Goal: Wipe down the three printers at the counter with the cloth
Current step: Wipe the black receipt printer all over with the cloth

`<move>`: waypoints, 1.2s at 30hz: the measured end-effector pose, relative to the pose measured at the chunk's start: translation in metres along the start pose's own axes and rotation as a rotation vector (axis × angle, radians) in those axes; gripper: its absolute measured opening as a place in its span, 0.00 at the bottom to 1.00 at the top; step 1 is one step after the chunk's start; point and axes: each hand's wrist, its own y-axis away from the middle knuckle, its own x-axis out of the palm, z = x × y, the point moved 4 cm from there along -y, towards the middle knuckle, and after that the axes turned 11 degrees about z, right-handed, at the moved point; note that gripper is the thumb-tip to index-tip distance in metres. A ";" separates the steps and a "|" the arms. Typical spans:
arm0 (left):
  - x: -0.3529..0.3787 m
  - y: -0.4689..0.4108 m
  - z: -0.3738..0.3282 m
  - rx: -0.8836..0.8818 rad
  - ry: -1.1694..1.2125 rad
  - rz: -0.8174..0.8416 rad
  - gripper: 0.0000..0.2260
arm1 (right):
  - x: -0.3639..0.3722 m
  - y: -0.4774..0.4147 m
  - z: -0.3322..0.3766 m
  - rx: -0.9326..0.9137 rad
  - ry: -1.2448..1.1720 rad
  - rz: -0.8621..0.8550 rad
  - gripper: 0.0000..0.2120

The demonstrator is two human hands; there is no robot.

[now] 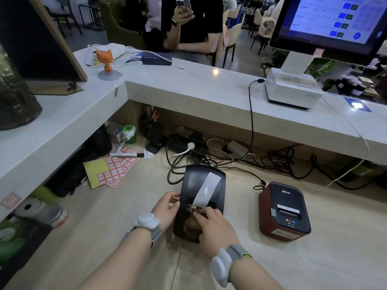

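Note:
A black printer [201,185] stands on the lower desk in front of me, with a white paper strip [207,189] folded back over its lid. My left hand [167,209] grips the printer's left edge, thumb and fingers curled at the lid seam. My right hand [212,223] rests on the printer's front with the fingers laid flat just below the paper slot. A red and black printer [284,212] sits to the right on the same desk. A white printer [293,88] stands on the raised counter under the monitor. No cloth shows in either hand.
Tangled cables [230,162] and a power strip lie behind the printers. Label sheets [113,172] and a marker [125,154] lie at the left. A monitor [330,21] stands at the upper right. A person with a phone [184,5] stands behind the counter [188,86].

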 end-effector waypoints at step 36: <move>0.006 0.045 0.023 -0.147 0.571 -0.007 0.17 | 0.014 -0.016 0.068 -0.055 0.127 0.113 0.22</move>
